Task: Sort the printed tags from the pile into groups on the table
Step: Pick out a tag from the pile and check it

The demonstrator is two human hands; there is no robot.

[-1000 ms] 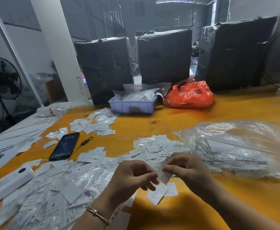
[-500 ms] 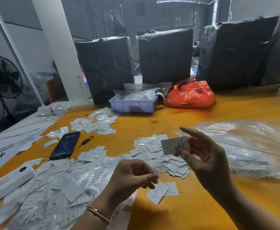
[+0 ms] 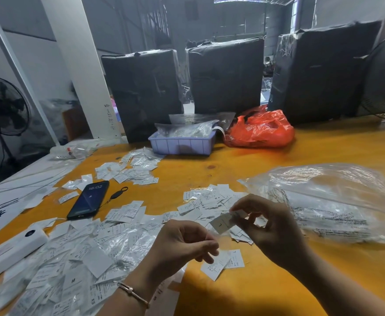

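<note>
A big loose pile of white printed tags [image 3: 72, 258] covers the orange table [image 3: 266, 281] at the lower left. Sorted groups lie apart: one far group [image 3: 136, 169], one middle group [image 3: 209, 199], and a small pair of tags [image 3: 225, 263] just below my hands. My right hand [image 3: 271, 226] pinches a single tag marked "L" [image 3: 222, 221] above the table, between thumb and fingertips. My left hand [image 3: 184, 242] hovers beside it with curled fingers and nothing visible in them; a bracelet is on that wrist.
A black phone [image 3: 88, 199] and a white device [image 3: 9, 249] lie left of the pile. A clear plastic bag of tags [image 3: 335, 201] fills the right. A lavender tray [image 3: 182, 145], an orange bag [image 3: 260, 131] and black wrapped bundles [image 3: 225, 74] stand at the back.
Both hands pinched the tag together a second ago. My right hand then lifted it away alone and has now lowered it back near my left hand, which barely moved.
</note>
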